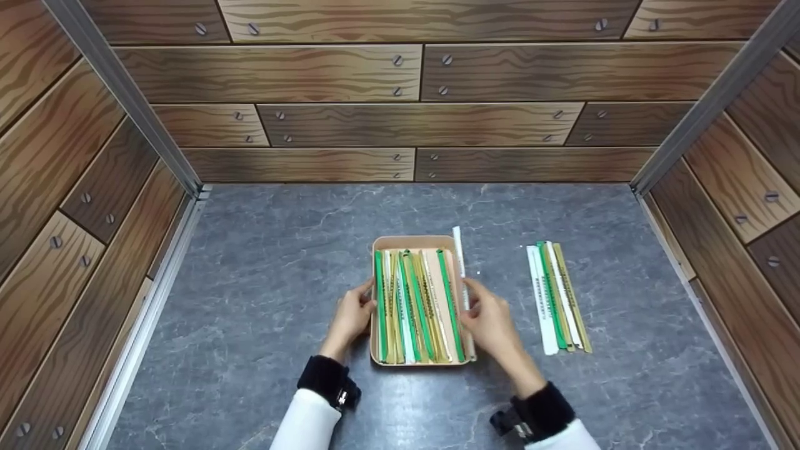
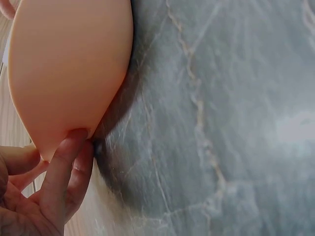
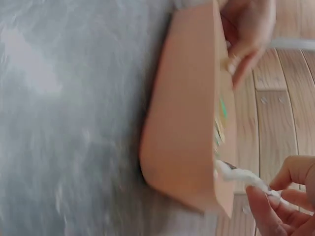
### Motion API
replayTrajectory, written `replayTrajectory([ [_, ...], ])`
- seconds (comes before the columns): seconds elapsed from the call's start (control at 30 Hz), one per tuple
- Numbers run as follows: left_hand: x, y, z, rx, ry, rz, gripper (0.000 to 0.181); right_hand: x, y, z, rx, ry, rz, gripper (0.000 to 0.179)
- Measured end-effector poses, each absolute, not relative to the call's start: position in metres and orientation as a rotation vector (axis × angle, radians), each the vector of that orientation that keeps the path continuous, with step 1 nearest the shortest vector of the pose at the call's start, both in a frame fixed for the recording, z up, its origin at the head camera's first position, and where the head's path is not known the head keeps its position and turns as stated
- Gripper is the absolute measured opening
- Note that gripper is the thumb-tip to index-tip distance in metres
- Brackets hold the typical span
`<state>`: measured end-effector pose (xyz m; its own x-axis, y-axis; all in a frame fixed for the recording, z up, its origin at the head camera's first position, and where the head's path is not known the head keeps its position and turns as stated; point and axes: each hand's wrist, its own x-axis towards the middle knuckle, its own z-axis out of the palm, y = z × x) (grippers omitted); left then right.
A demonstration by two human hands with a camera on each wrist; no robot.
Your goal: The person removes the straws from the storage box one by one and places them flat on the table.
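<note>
Pinching side: my right hand (image 1: 494,315) has thumb and fingers together on a white straw (image 1: 458,250), just outside the tray's right rim.
Straw axis: near to far, roughly parallel to the tray's long side; its far end reaches a little past the tray's far edge. Touching the rim or not, I can't tell.
Tray: the tan tray (image 1: 415,242) lies to the left of that pinch, wrapped straws (image 1: 415,306) laid lengthwise in it.
Bracing side: my left hand (image 1: 350,315) grips the tray's left wall; the right is nearer the white straw.
Right of the tray: loose straws (image 1: 558,297), well apart.
Surface: grey marbled tabletop (image 1: 269,269).
Room: wood-patterned panels (image 1: 337,125) left, far and right.
</note>
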<state>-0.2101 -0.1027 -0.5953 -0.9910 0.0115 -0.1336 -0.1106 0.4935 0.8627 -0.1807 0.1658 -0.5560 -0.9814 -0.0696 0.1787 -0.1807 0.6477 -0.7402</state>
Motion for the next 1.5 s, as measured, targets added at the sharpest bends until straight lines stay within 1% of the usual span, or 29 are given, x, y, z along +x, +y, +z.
replayTrajectory([
  [0.2,-0.210,-0.102,-0.596,-0.067,2.587,1.536,0.052,-0.179,0.207,-0.552,0.080,-2.745,1.112,0.060],
  [0.37,-0.211,-0.103,-0.597,-0.053,2.592,1.521,0.053,-0.179,0.239,-0.558,-0.054,-2.845,0.843,0.052],
  [0.5,-0.211,-0.101,-0.597,-0.076,2.585,1.520,0.053,-0.181,0.254,-0.567,-0.111,-2.926,0.706,0.046],
  [0.73,-0.210,-0.101,-0.597,-0.077,2.599,1.529,0.053,-0.188,0.262,-0.584,-0.150,-2.941,0.550,0.032],
  [0.93,-0.210,-0.101,-0.597,-0.081,2.628,1.503,0.052,-0.197,0.262,-0.591,-0.237,-2.974,0.506,0.019],
  [1.1,-0.211,-0.101,-0.597,-0.070,2.611,1.508,0.052,-0.200,0.263,-0.596,-0.236,-2.980,0.475,0.010],
  [1.17,-0.211,-0.101,-0.596,-0.072,2.611,1.499,0.052,-0.200,0.263,-0.596,-0.231,-2.977,0.467,0.009],
  [1.27,-0.210,-0.101,-0.595,-0.071,2.615,1.489,0.052,-0.198,0.261,-0.595,-0.216,-2.947,0.467,0.016],
  [1.37,-0.210,-0.101,-0.595,-0.081,2.609,1.489,0.052,-0.195,0.253,-0.589,-0.137,-2.898,0.488,0.024],
  [1.5,-0.210,-0.101,-0.595,-0.100,2.598,1.492,0.052,-0.193,0.234,-0.579,-0.023,-2.877,0.612,0.028],
])
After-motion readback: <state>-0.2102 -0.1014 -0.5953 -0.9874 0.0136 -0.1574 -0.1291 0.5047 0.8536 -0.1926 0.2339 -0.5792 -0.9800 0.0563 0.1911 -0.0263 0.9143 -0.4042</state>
